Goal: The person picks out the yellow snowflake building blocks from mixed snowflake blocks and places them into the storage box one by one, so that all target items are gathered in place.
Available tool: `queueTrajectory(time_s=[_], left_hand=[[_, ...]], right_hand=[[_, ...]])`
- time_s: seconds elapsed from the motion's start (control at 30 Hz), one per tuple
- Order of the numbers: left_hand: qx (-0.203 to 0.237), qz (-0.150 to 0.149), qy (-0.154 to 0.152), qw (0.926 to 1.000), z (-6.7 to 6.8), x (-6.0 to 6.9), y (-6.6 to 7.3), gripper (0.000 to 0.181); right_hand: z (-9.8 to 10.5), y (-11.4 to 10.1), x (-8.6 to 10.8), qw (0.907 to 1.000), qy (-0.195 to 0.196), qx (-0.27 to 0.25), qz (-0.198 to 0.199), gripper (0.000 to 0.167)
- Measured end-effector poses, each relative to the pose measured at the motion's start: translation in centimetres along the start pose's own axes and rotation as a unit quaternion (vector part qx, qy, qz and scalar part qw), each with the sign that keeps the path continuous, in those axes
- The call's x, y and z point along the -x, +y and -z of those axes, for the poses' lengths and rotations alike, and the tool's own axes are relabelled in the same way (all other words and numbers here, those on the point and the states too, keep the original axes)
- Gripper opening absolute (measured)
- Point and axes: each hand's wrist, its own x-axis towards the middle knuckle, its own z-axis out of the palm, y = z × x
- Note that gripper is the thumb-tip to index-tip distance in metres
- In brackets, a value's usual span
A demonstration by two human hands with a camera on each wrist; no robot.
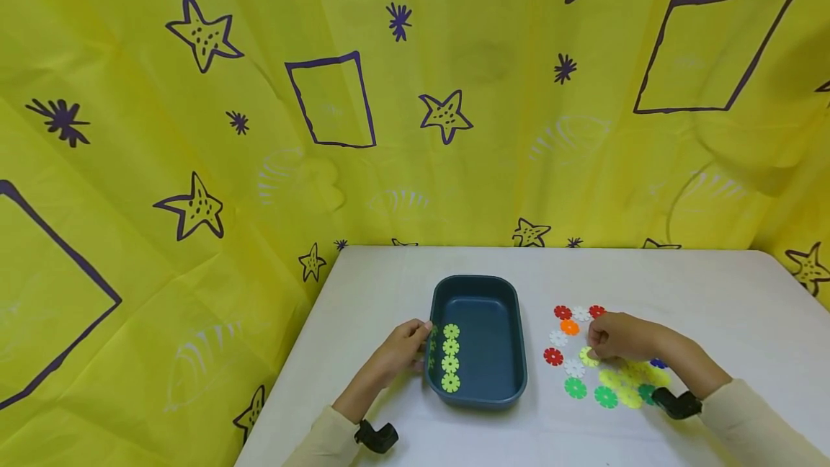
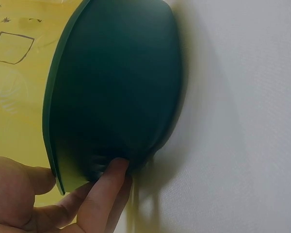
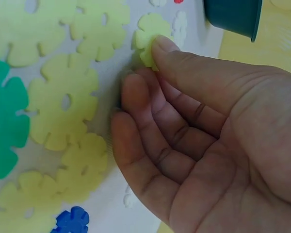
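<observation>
A dark teal tray [image 1: 481, 337] holds a column of several yellow-green flower discs [image 1: 450, 347] along its left side. My left hand [image 1: 403, 349] grips the tray's left wall; in the left wrist view the thumb is at the rim and the fingers of the hand [image 2: 87, 204] lie against the outside of the tray [image 2: 116, 82]. Over the loose discs on the right, my right hand [image 1: 622, 337] pinches a yellow-green disc [image 1: 588, 357]. In the right wrist view, the thumb of this hand [image 3: 199, 111] lies on that disc [image 3: 149, 36], with the other fingers curled.
Right of the tray, red [image 1: 553, 357], white [image 1: 574, 368], orange [image 1: 569, 327], green [image 1: 606, 396], yellow [image 1: 629, 397] and blue discs [image 1: 658, 363] lie on the white table [image 1: 382, 279]. A yellow patterned cloth [image 1: 506, 179] hangs behind the table and at its sides.
</observation>
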Motion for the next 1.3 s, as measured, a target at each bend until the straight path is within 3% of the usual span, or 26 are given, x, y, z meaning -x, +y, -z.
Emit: queueTrajectory(time_s=[0.73,1.0,1.3], left_hand=[[0.003,-0.003,-0.001,1.0000,0.1,-0.1,-0.2,0.041],[0.004,0.002,0.000,1.0000,0.1,-0.1,-0.1,0.041],[0.011,0.005,0.000,0.9999,0.1,-0.1,-0.1,0.041]], right_hand=[[1.2,-0.5,-1.6,0.9979,-0.051,-0.002,-0.038,0.010],[2.1,-0.9,-1.7,0.9978,-0.063,-0.021,0.005,0.008],[4.5,-3.4,-2.3,0.9966,-0.056,-0.034,0.049,0.010]])
